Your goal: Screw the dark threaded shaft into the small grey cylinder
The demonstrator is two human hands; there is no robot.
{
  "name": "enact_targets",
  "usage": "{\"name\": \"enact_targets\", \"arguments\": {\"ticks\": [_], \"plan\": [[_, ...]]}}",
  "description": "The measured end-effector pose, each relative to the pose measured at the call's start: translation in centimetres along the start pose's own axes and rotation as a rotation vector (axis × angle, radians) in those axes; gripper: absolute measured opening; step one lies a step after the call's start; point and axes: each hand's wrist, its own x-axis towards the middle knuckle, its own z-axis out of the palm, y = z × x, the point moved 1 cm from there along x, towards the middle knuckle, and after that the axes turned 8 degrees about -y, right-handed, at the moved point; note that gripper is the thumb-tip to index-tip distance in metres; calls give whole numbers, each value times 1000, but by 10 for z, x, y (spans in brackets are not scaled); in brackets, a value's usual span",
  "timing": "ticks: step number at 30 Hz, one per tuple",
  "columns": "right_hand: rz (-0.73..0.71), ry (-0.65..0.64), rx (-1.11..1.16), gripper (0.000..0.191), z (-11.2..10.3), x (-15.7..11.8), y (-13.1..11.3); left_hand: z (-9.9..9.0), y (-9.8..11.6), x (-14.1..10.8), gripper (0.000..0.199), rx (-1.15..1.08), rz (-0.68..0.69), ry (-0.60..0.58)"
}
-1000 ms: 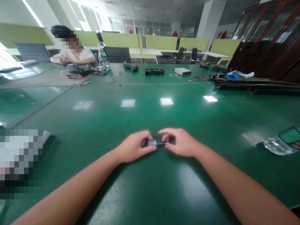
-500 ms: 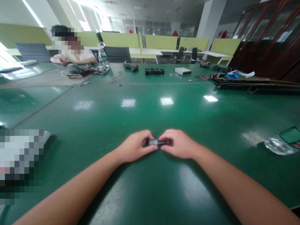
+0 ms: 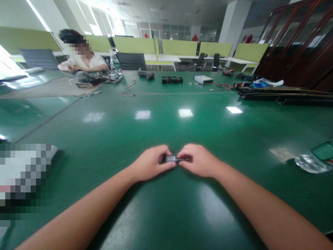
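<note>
Low over the green table (image 3: pixel 166 128), a small cylindrical part (image 3: pixel 171 159) lies crosswise between my two hands. Its left section is a grey metallic barrel, and a thinner dark section runs to the right. My left hand (image 3: pixel 154 161) pinches the grey barrel between thumb and fingers. The dark end is gripped in the fingertips of my right hand (image 3: pixel 197 160), which cover much of it. Both hands rest close to the tabletop, with their fingertips almost meeting. The part's exact kind is too small to make out.
A pixelated pale object (image 3: pixel 23 170) sits at the left. To the right are a clear plastic item (image 3: pixel 310 163) and a green mesh-like thing (image 3: pixel 322 151). Black strips (image 3: pixel 286 95), a white box (image 3: pixel 203 80) and a black block (image 3: pixel 172 80) lie farther back. Across the table sits a person (image 3: pixel 83 62).
</note>
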Motion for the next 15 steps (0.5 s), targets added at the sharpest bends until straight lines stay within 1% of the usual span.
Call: {"name": "enact_targets", "arguments": {"ticks": [9,15], "plan": [[-3,-3,1,11,-2,-1,1,-1,2,0,32,-11,10,17],[-2,-4,-9,12,-3,-2,3,0,2,0,31,-1,3,7]]}}
